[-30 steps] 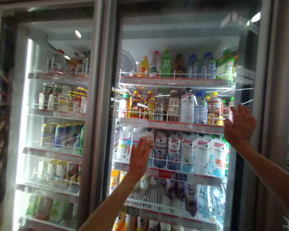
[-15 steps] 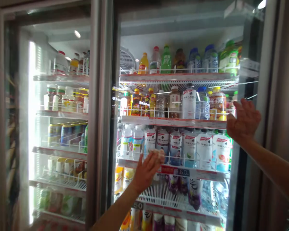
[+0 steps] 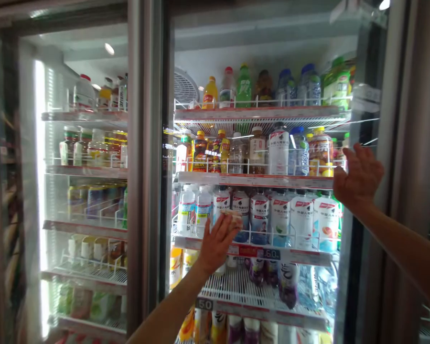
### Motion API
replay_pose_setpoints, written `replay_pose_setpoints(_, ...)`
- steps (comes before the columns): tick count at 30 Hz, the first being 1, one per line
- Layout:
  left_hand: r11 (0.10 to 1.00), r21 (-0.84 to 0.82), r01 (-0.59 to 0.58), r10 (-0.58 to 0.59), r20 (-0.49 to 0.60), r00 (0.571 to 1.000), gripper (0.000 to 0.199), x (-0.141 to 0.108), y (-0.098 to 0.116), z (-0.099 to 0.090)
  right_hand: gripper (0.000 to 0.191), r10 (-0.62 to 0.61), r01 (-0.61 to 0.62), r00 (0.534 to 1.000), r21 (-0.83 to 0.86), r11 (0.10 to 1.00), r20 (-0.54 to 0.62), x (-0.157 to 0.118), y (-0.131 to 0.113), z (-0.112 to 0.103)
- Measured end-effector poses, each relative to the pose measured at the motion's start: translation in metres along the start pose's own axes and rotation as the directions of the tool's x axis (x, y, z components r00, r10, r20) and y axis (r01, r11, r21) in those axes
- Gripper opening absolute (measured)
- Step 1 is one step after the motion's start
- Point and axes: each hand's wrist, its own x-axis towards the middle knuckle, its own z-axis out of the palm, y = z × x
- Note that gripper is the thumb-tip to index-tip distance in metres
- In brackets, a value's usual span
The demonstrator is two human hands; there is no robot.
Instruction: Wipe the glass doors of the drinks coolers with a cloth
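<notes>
My left hand (image 3: 217, 246) reaches up from the bottom with its fingers together. Under its fingertips is a pale crumpled cloth (image 3: 233, 220), held against the glass door (image 3: 272, 43) of a drinks fridge. The cloth is partly covered by the fingers. Over to the right, my right hand (image 3: 360, 179) rests on or very near the door's right side, fingers spread and holding nothing. Behind the glass, close to the left hand, stand white-labelled bottles (image 3: 260, 215) on a shelf with a red price strip (image 3: 248, 251).
A second glass-fronted fridge section (image 3: 86, 38) with bottles and cans is on the left. Between the two runs a metal door frame (image 3: 145, 157). A lower shelf holds purple bottles (image 3: 288, 284). The right frame (image 3: 397, 119) borders the door.
My left hand has slid slightly up the glass with the cloth. The right hand keeps its place on the door. The whole view has shifted a little.
</notes>
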Motion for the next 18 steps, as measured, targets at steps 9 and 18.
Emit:
replay_pose_setpoints(9,0.922,0.126,0.367,-0.334,-0.222,0.916,0.038,0.04,-0.051,-0.004,0.054,0.066,-0.067,0.997,0.013,0.998,0.026,-0.013,-0.011,-0.005)
replay_pose_setpoints(18,0.945,-0.095,-0.312,0.318,0.064,0.946,0.028,0.037,0.045,0.021,0.051,-0.046,0.048,0.998,0.053,0.997,-0.035,-0.024,-0.012,-0.01)
